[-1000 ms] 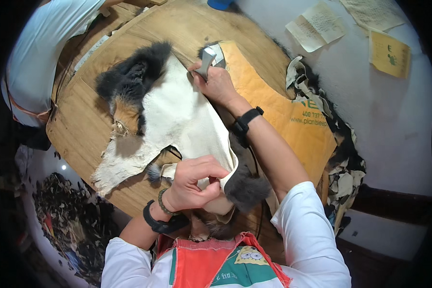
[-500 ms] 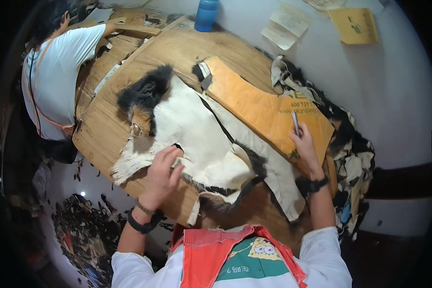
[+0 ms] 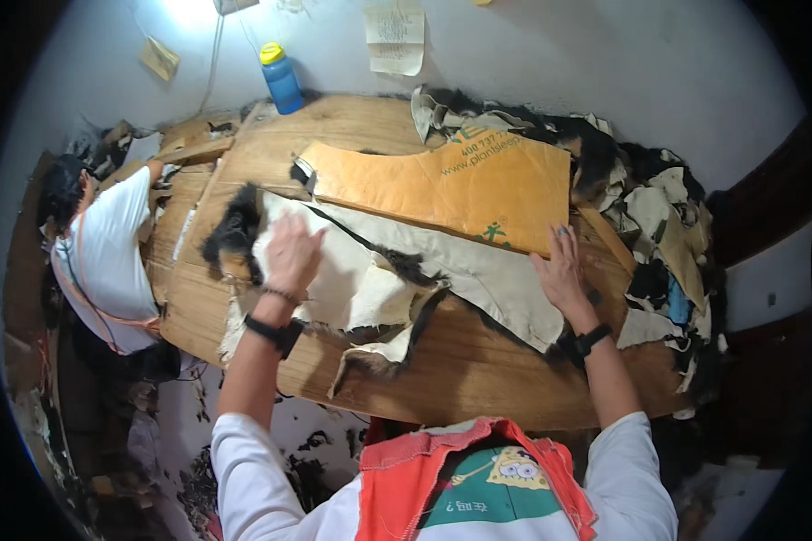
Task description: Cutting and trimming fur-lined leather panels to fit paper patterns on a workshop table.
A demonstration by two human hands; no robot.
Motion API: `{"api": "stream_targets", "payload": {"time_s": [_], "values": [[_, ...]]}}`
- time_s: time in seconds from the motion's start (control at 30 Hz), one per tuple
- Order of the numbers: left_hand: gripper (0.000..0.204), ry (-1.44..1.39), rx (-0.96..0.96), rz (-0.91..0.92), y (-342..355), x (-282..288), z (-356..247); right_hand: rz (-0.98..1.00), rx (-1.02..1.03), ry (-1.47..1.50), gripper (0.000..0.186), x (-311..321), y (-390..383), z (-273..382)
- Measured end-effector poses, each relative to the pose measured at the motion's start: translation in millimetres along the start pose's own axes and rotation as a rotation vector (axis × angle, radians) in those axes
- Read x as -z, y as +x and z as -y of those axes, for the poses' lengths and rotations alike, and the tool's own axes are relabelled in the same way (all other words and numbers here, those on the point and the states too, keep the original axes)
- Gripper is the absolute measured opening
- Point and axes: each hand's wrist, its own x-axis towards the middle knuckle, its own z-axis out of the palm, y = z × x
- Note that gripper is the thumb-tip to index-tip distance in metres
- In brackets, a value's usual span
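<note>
Orange curved-edged flat sheet, laid lengthwise left to right, ahead-left of nearer right hand, grip unclear; left hand, fingers splayed, held over white fur-backed hide.

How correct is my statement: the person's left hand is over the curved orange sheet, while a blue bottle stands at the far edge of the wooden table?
One place is wrong: in the head view, the left hand is over the pale skin side of the fur hide, not the orange sheet. The blue bottle is as you said.
</note>
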Motion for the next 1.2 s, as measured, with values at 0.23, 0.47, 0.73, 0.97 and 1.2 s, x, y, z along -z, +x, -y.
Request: {"api": "stream_targets", "payload": {"time_s": [0.23,0.47,0.73,0.97,1.2], "values": [[0.084,-0.054,-0.118,0.397,75,-87,-23,0.432,0.053,-0.055,0.078,-50,8,43],[0.091,-0.067,-0.101,0.382,85,-97,-37,0.442,0.066,-0.119,0.073,-38,32,40],[0.085,-0.186,-0.142,0.387,67,-95,-2,0.438,0.070,0.037,0.069,-55,45,39],[0.088,0.120,0.023,0.498,-1,-14,159,0.295,0.271,0.545,0.046,-34,-51,169],[0.074,0.282,-0.163,-0.015,85,-19,221,0.311,-0.245,0.759,0.018,-31,-73,183]]}}
